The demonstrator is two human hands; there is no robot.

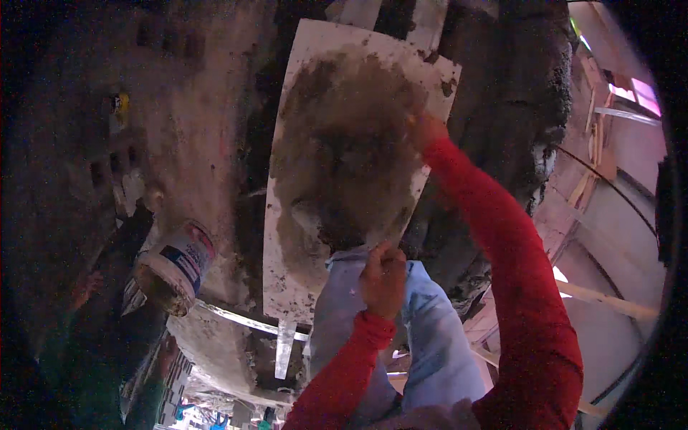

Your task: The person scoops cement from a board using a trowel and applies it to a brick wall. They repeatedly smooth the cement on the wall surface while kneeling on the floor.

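Observation:
A pale board (283, 215) spotted with dark specks lies in front of my knees. Most of its middle is covered by a wide patch of grey-brown mortar-like mix (351, 107), darker toward my legs. Over the board's right edge reaches my right hand (428, 133), in a red sleeve; it is dim and blurred, so its fingers and anything in them cannot be made out. My left hand (383, 281) rests by my knees at the board's near end, its fingers curled closed. Whether something is inside them is hidden.
A tilted white bucket (177, 266) with a dirty rim stands left of the board. Dark clothing (93, 358), apparently another person's, fills the lower left. Several hollow blocks (115, 163) are farther left. Wooden strips (609, 297) and a thin dark rod (609, 188) are on the right.

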